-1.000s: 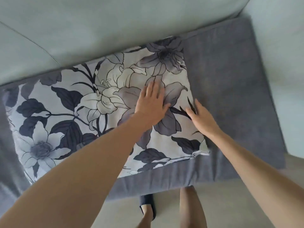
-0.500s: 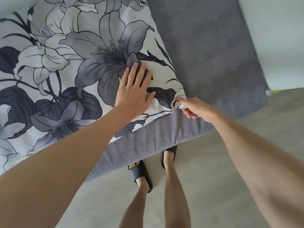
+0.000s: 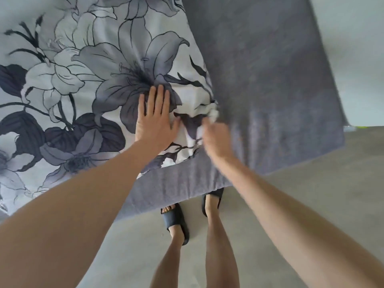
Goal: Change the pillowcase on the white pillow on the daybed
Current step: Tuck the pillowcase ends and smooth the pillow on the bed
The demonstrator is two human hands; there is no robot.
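Head view: pillow [image 3: 87,84] lies on daybed [image 3: 270,90], long axis running 9–3 o'clock. Left hand [image 3: 154,121] flat on it, fingers straight. Right hand [image 3: 217,138], blurred, seems to bunch the pillowcase corner [image 3: 199,121] at 3 o'clock of left; right nearer.

bare grey mattress [image 3: 270,80] right of pillow [image 3: 83,80] gives free room; left hand [image 3: 154,121] blocks pillow corner.

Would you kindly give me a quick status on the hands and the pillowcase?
Left hand flat, pressing the floral pillowcase. Right hand blurred, gripping the bunched corner. Pillow on the grey daybed cushion; nothing in the way.
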